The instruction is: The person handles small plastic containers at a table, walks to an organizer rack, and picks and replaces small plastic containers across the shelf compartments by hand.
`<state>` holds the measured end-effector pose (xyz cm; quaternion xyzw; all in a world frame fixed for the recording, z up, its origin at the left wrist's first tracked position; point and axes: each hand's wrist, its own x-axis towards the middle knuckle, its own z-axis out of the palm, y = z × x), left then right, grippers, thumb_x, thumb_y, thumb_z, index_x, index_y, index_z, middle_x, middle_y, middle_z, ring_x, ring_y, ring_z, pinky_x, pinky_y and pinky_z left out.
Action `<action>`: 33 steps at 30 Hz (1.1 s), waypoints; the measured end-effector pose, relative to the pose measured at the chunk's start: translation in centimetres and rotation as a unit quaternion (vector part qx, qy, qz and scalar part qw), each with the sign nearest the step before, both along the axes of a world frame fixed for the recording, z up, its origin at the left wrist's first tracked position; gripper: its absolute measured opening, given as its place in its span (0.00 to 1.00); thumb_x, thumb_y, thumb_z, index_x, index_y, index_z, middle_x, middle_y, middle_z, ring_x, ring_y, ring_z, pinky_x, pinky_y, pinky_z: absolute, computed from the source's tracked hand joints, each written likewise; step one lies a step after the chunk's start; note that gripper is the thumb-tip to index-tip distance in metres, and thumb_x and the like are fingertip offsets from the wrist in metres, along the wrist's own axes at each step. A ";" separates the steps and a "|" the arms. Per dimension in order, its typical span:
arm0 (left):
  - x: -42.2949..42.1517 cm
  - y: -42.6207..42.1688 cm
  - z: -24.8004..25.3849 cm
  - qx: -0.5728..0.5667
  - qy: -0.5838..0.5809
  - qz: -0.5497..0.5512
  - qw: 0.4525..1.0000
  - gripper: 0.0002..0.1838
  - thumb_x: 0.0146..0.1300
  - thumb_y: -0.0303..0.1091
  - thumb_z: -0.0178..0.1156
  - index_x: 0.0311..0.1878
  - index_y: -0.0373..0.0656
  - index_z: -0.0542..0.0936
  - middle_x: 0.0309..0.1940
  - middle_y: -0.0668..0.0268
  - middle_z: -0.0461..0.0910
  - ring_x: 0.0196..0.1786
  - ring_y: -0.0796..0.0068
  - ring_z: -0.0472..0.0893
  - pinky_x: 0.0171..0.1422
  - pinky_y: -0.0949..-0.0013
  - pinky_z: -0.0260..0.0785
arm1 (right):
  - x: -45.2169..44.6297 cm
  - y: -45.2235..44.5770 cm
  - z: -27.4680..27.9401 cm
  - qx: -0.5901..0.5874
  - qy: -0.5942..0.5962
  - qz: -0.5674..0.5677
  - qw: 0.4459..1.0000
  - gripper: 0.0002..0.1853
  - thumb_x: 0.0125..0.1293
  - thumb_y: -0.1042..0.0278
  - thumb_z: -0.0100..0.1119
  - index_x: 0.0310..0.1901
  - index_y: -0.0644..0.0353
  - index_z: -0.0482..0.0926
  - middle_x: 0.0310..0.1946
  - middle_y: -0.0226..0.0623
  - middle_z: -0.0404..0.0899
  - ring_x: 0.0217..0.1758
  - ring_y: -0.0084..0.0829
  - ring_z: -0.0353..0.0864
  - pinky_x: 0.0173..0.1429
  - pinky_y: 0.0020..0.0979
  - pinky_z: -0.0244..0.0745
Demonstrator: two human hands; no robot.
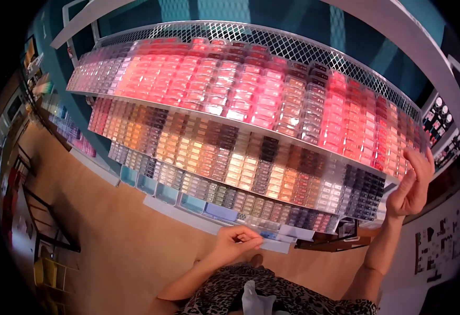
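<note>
My right hand (414, 184) is raised at the right end of the top shelf, its fingers apart and slightly bent. The fingertips are close to the peach and red packs (395, 152) there; whether they touch is unclear. Low in front of the bottom shelf, my left hand (239, 244) is closed, thumb and fingertips pressed together. Anything small between them is hidden. Small clear-fronted packs in pink, coral and red (240, 86) fill the top tier in columns. Brown, gold and orange packs (240, 163) line the middle tier, with grey and greenish ones (214, 186) below.
Light blue bins (167, 194) hang along the lower front edge. White metal mesh (293, 39) backs the top shelf. Wooden floor (119, 236) lies below, with a dark-framed chair (46, 220) at left. A wall display (440, 115) stands at far right.
</note>
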<state>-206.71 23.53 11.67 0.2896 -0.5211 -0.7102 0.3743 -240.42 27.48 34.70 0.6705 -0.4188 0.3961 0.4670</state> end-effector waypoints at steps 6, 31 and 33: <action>15.1 0.2 -1.5 0.044 -0.061 0.147 0.986 0.05 0.64 0.22 0.72 0.36 0.37 0.84 0.30 0.63 0.86 0.34 0.78 0.84 0.44 0.74 0.79 | 13.0 -5.0 1.5 0.010 0.060 0.020 0.998 0.11 0.68 0.82 0.57 0.49 0.66 0.85 0.43 0.43 0.89 0.45 0.41 0.87 0.74 0.51 0.67; 28.8 -14.1 -2.6 0.150 -0.050 0.258 0.953 0.07 0.67 0.22 0.68 0.35 0.38 0.78 0.29 0.63 0.82 0.32 0.74 0.81 0.46 0.72 0.74 | 15.8 -26.1 3.3 0.197 -0.209 -0.029 0.957 0.16 0.64 0.73 0.69 0.54 0.59 0.87 0.45 0.44 0.89 0.48 0.40 0.88 0.64 0.37 0.78; 28.3 -16.7 -1.8 0.131 -0.049 0.235 0.962 0.07 0.68 0.22 0.68 0.35 0.37 0.78 0.29 0.63 0.82 0.33 0.74 0.81 0.46 0.72 0.74 | 16.0 -26.1 3.5 0.187 -0.171 -0.047 0.966 0.15 0.66 0.71 0.68 0.54 0.58 0.87 0.44 0.44 0.90 0.48 0.44 0.87 0.68 0.40 0.73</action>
